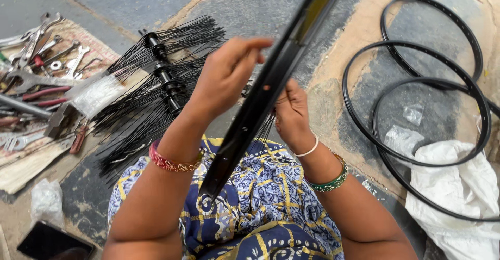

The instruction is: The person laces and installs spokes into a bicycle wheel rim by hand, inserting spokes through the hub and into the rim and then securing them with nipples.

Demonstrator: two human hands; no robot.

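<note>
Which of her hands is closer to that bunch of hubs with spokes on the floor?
Left. The left hand is raised just beside the spoked hubs, while the right hand is beyond the black rim, farther away.
</note>
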